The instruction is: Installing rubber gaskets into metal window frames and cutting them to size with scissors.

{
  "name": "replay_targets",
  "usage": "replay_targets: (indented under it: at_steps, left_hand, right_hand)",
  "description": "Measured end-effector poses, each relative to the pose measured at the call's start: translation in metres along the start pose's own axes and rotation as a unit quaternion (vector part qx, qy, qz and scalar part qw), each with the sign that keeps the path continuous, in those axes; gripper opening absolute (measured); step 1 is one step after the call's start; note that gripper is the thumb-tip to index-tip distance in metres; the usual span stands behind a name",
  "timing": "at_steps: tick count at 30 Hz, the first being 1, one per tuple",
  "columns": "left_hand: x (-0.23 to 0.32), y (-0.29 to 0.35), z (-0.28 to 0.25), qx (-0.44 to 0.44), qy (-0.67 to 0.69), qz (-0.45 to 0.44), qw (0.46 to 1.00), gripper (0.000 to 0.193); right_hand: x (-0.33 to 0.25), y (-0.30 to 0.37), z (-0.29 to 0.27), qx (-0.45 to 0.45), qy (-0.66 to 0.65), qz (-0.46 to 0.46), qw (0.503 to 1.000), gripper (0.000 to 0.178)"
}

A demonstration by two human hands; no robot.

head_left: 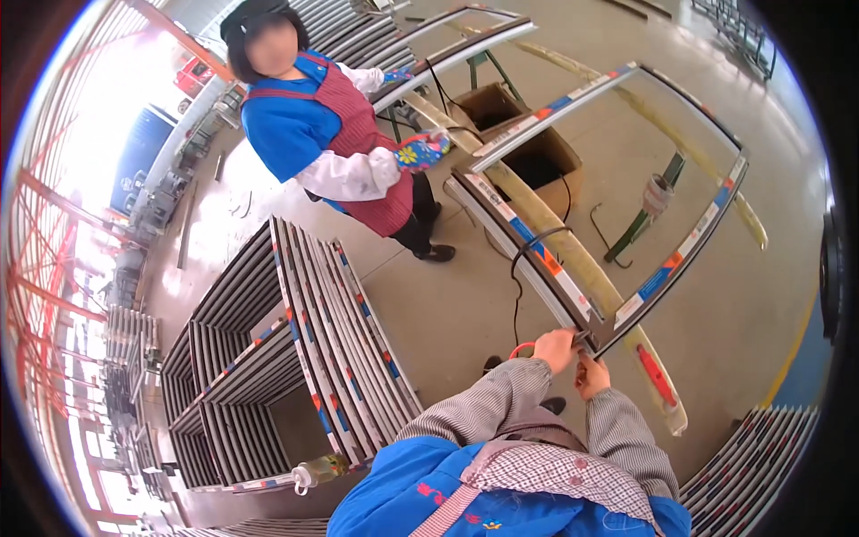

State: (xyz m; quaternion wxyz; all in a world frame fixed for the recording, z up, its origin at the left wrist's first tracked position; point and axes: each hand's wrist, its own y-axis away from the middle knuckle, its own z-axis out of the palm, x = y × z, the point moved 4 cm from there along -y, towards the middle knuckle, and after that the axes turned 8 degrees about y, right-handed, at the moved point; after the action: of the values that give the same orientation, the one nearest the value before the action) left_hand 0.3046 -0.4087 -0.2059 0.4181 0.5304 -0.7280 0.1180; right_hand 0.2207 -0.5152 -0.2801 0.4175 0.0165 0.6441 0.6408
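A window frame with grey bars, a black edge and coloured tape rests on padded supports in front of me. My left hand is closed at its near corner, around a red-handled tool whose curved red part shows beside the wrist. The tool's kind and its working end are mostly hidden. Just below that corner, my right hand pinches the frame's edge with fingers pressed together. Over the left bar hangs a black cable. A red tool lies on the near end of the padded yellowish beam.
Across from me a co-worker in patterned gloves handles another frame. Stacked frames stand at left, with a bottle by them; more frames stand at lower right. Cardboard boxes sit beneath the work.
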Motion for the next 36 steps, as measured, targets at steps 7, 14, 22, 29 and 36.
replay_targets:
  at_steps: [7,14,22,29,36]
  left_hand:
    - [-0.065,0.005,-0.025,0.109,0.055,-0.085,0.989,0.031]
    - [-0.249,0.040,-0.032,0.218,0.465,-0.314,0.798,0.031]
    - [-0.417,0.094,-0.032,0.132,0.265,-0.382,0.875,0.028]
    - [-0.361,0.091,-0.051,0.172,0.269,-0.390,0.864,0.028]
    - [-0.362,0.063,-0.032,0.250,0.379,-0.358,0.816,0.028]
  right_hand:
    - [0.018,0.009,-0.054,0.007,0.164,-0.079,0.983,0.016]
    - [-0.022,0.093,-0.113,0.214,0.449,-0.410,0.765,0.024]
    - [-0.065,0.107,-0.169,0.392,0.612,-0.409,0.552,0.069]
    - [-0.048,0.059,-0.210,0.343,0.648,-0.368,0.572,0.050]
    - [-0.076,0.090,-0.179,0.301,0.712,-0.315,0.551,0.043]
